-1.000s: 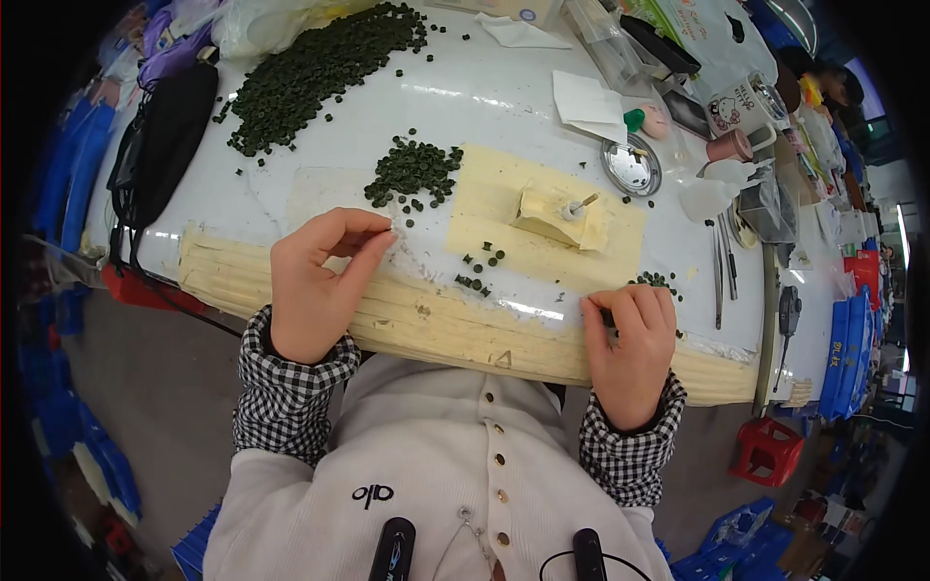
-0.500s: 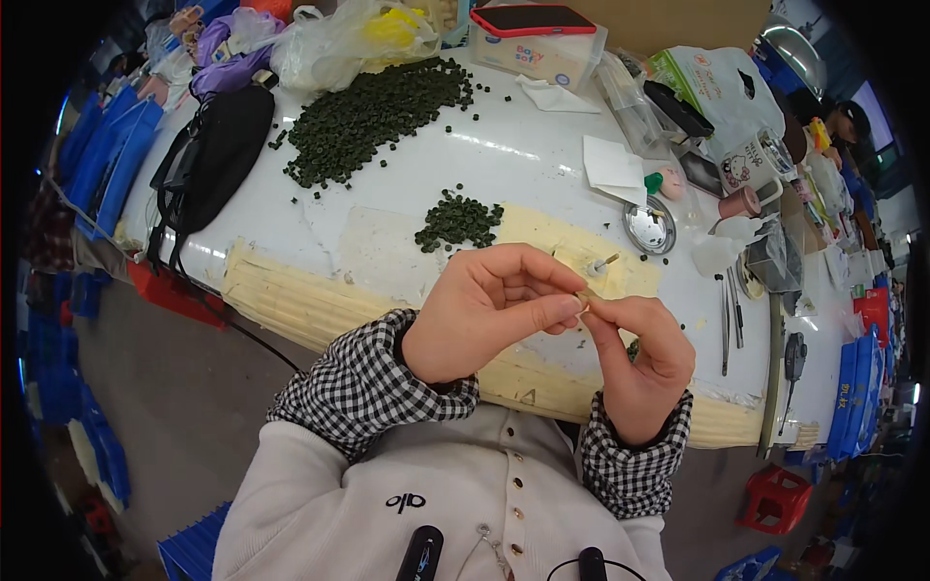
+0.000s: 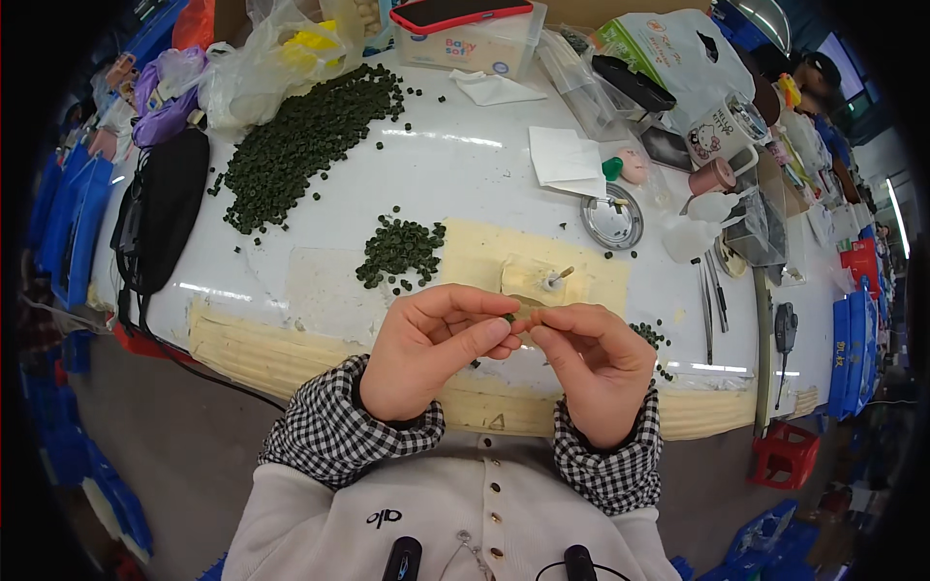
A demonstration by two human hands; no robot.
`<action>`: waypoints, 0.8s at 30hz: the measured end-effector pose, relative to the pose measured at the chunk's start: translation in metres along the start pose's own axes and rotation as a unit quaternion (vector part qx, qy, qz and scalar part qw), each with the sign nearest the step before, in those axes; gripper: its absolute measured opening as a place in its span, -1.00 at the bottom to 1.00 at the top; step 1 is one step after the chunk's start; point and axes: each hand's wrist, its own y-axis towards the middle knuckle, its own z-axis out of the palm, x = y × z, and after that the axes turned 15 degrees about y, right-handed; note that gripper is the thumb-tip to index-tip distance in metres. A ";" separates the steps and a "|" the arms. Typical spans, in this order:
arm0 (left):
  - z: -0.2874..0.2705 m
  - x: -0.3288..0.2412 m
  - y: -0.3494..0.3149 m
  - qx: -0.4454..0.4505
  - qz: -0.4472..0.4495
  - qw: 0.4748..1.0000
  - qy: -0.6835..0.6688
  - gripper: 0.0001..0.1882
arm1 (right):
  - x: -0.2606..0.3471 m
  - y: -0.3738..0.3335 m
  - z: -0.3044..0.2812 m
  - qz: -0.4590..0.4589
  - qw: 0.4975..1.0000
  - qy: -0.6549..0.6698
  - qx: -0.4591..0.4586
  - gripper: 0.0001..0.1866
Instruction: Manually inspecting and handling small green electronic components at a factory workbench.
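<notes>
Above the table's near edge, my left hand pinches a small dark green piece between thumb and forefinger. Its other fingers are curled in. My right hand is beside it, thumb and fingertips closed together almost against the left fingertips; what they hold is too small to make out. Beyond the hands, a pale yellow block bears a small upright pin on a yellow sheet. To the left lies a small pile of dark green pieces. Several more pieces lie right of my right hand.
A large heap of dark green pieces covers the far left. A black pouch with cables lies left of it. At right are a round metal dish, tweezers and a mug. A phone tops a plastic box.
The view has shifted, so the table's things sit farther left. My hands stay fingertip to fingertip, and a dark green piece now shows at the left fingertips. The pieces at right are uncovered.
</notes>
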 end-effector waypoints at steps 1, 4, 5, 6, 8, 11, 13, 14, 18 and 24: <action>0.000 -0.001 0.000 0.000 0.001 1.000 -0.002 -0.80 | -0.001 0.000 0.000 0.011 0.999 0.030 -0.004 -0.80; 0.000 -0.001 -0.001 0.000 0.011 1.000 -0.008 -0.81 | 0.002 0.000 -0.001 0.048 0.998 0.048 0.001 -0.80; -0.001 -0.001 -0.001 0.000 0.016 1.000 -0.009 -0.81 | 0.002 0.000 0.000 0.059 0.996 0.065 -0.001 -0.80; -0.001 0.000 -0.001 0.001 0.022 1.000 -0.010 -0.81 | 0.003 0.000 0.000 0.070 0.994 0.082 -0.004 -0.80; 0.000 0.000 -0.001 -0.006 0.031 1.000 0.001 -0.81 | 0.003 0.000 0.000 0.088 0.990 0.106 -0.008 -0.79; 0.001 -0.001 -0.002 -0.002 0.045 0.999 0.024 -0.81 | 0.004 0.000 -0.001 0.102 0.987 0.126 -0.005 -0.80; 0.001 -0.002 -0.002 0.008 0.055 0.998 0.022 -0.80 | 0.002 0.000 -0.003 0.104 0.985 0.136 0.000 -0.82; 0.000 -0.002 -0.003 0.015 0.061 0.998 0.011 -0.79 | 0.002 0.000 -0.004 0.105 0.984 0.141 0.002 -0.83; 0.002 -0.001 -0.004 -0.003 0.075 0.996 0.038 -0.82 | -0.003 0.001 -0.004 0.102 0.981 0.167 0.010 -0.84; 0.003 -0.005 -0.005 0.017 0.106 0.992 0.063 -0.82 | -0.003 -0.001 0.001 0.061 0.995 0.084 -0.004 -0.83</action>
